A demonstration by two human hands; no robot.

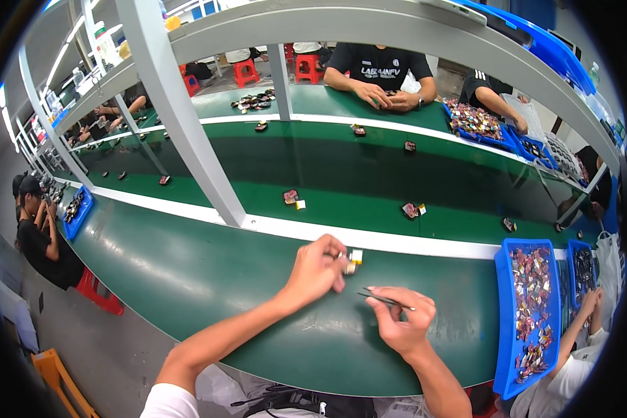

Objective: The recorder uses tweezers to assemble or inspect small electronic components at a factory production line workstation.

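Observation:
My left hand (317, 268) pinches a small part (352, 262) with a yellow and white tab, just above the green bench top (188, 272). My right hand (400, 317) holds thin metal tweezers (384, 299), their tips pointing left toward the part, a short gap away. Both forearms come up from the lower edge.
A green conveyor belt (355, 174) carries small parts (290, 197) beyond a white strip. A grey frame post (188, 125) slants up at left. Blue trays (529, 313) of small parts sit at right, where a neighbour's hand (589, 303) reaches in. Other people sit across and at left.

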